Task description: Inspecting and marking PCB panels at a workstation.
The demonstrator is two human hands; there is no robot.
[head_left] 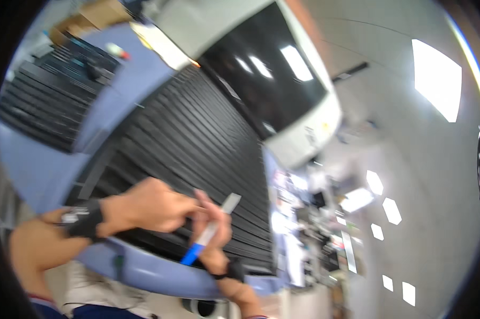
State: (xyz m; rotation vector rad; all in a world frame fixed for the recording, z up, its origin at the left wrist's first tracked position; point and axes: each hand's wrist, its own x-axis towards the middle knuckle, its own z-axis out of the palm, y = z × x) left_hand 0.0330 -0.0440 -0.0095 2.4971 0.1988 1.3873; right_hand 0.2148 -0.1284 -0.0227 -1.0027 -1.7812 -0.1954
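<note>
Your right hand (222, 229) has the white and blue stick (207, 234) in its grip, with the fingers closed around it. The stick slants across that hand, its blue end pointing near and its pale end pointing far and right. It is above the near part of the large ribbed black tray (181, 133), on the right-hand side of your left hand (157, 204). Your left grip is narrow, the fingers drawn together and meeting the fingertips of the right hand; blur hides whether anything is pinched between them, so you cannot tell if that grip is loaded.

As far as it shows, the stick is already picked up and both hands are together over the tray. The stick is not yet put down, and whatever the fingertips are working on is not yet let go. You cannot judge from this how many of the tray's rows are dealt with, since they look alike and smeared.

The tray lies on the blue table (24, 159), with a second black tray (43, 101) apart from it at far left. A white-framed dark screen (266, 69) stands beyond the large tray, toward far right
</note>
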